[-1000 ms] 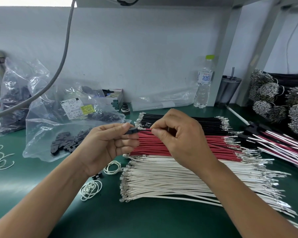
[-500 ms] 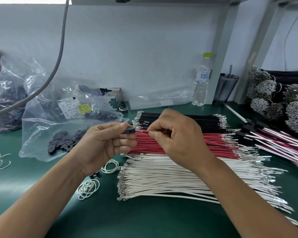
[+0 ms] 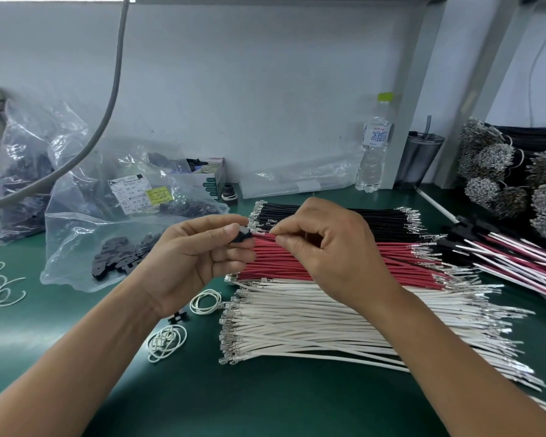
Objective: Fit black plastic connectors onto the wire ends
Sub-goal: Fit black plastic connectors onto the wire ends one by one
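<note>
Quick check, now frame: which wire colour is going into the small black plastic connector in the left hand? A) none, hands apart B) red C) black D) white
B: the right hand pinches a red insulated wire whose end meets the small black plastic connector held in the left hand, above the red wire row.

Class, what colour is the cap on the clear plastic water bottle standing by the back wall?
Lime green cap, seen best in the head view.

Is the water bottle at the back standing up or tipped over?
Standing upright. The water bottle rests on its base on the green table with its green cap on top, against the wall.
</note>
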`<action>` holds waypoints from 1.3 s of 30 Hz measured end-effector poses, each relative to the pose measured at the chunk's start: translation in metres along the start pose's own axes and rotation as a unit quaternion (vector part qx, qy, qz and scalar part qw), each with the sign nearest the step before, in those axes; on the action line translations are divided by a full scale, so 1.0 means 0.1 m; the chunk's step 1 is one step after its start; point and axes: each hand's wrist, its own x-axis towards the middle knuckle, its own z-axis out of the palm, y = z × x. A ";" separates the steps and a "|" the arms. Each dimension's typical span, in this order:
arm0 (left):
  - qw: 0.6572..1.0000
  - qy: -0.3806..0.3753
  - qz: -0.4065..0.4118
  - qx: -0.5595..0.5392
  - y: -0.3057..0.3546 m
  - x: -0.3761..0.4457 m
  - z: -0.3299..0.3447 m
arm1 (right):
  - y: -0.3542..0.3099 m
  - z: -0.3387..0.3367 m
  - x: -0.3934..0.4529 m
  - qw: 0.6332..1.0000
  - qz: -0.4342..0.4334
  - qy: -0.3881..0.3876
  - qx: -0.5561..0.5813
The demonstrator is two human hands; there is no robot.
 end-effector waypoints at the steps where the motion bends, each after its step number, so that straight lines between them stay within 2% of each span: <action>1: 1.000 -0.001 0.002 0.006 -0.01 0.00 0.00 | 0.00 0.00 0.00 1.000 0.002 -0.007 0.002; 7: 0.997 0.008 0.019 0.069 -0.03 0.00 0.07 | 0.04 0.02 0.00 0.999 0.037 -0.033 -0.019; 10: 0.987 0.047 0.035 0.152 -0.05 -0.02 0.10 | 0.08 0.00 0.00 0.999 0.043 -0.027 -0.011; 15: 0.964 0.047 0.057 0.255 -0.07 -0.03 0.13 | 0.09 0.06 -0.03 0.998 0.043 -0.037 -0.010; 26: 0.992 0.042 0.016 0.118 -0.08 -0.01 0.07 | 0.04 0.05 -0.03 0.998 0.057 -0.010 -0.022; 39: 0.995 0.041 0.021 0.094 -0.08 -0.01 0.10 | 0.06 0.04 -0.02 0.997 0.059 -0.053 0.012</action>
